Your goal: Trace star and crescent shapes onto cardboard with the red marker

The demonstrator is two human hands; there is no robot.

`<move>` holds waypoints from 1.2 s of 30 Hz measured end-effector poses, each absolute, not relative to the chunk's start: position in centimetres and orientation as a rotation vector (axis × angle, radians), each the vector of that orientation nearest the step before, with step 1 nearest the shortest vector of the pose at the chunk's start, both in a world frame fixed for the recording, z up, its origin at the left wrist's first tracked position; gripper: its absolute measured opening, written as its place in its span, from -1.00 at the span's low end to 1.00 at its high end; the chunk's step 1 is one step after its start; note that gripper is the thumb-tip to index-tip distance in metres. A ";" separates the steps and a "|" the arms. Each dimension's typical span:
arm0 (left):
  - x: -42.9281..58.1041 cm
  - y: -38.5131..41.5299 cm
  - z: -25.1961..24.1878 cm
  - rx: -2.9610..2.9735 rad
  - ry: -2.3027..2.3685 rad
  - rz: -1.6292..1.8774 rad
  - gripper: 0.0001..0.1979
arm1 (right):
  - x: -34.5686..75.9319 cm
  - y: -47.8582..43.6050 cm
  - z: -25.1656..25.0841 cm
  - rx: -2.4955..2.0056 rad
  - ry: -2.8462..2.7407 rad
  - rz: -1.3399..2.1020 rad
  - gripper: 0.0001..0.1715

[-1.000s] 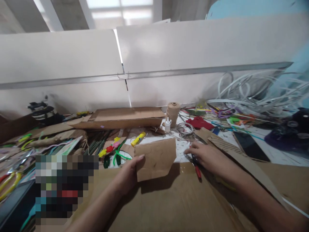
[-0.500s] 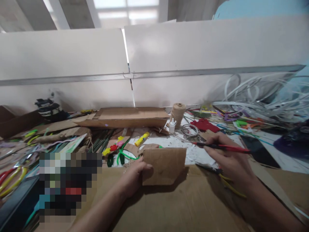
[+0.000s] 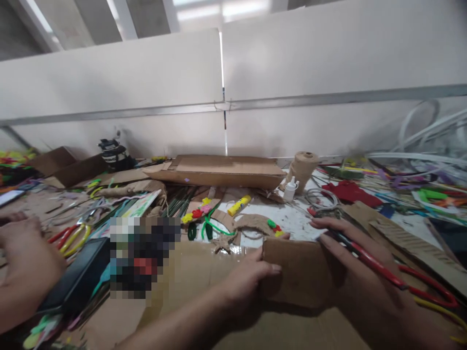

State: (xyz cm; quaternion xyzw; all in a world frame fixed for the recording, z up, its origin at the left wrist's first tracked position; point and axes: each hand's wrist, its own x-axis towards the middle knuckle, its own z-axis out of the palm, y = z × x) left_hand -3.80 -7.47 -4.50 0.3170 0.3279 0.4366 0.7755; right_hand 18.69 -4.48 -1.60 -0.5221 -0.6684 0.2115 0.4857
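My left hand [image 3: 251,277] grips a small piece of brown cardboard [image 3: 297,272] by its left side, thumb on the face toward me. It is held tilted over a larger cardboard sheet [image 3: 197,267]. My right hand [image 3: 368,272] is closed around a slim red-and-black pen-like tool [image 3: 381,267]; its exact kind is unclear. The fingers are close to the right edge of the cardboard piece; whether they touch it I cannot tell. Under and behind that hand lie red curved handles [image 3: 430,287] and a yellow handle [image 3: 443,313].
Ahead lie a yellow glue stick [image 3: 239,205], cardboard rings [image 3: 251,223], a cardboard star [image 3: 221,244], a white bottle [image 3: 290,189], a twine spool [image 3: 303,170] and a wire coil [image 3: 321,198]. Another person's hand [image 3: 27,243] is at the left, near red-and-yellow-handled tools [image 3: 75,238].
The view has swung left, so the table items appear further right. My right hand has come closer to the cardboard piece, and the slim tool now slants. Another person's hand has entered at the left.
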 end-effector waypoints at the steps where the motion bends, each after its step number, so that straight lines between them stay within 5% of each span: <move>1: -3.8 -7.5 -4.3 0.679 0.692 0.946 -0.33 | 18.8 -4.6 -1.7 -1.289 -1.631 0.553 -0.68; 5: -3.9 -7.5 -3.8 0.633 0.592 0.900 -0.24 | 18.9 -4.6 -1.9 -1.341 -1.647 0.657 -0.66; 12: -3.8 -7.2 -4.8 0.577 0.755 0.981 -0.46 | 18.5 -5.7 -0.1 -1.152 -1.581 0.493 -0.67; 22: -3.9 -6.8 -4.0 0.668 0.618 0.970 -0.58 | 16.2 -7.3 -2.4 -1.113 -1.254 1.288 -0.81; 36: -3.9 -6.9 -3.6 0.687 0.655 0.951 -0.52 | 15.0 -7.8 -0.9 -1.212 -1.375 1.017 -0.78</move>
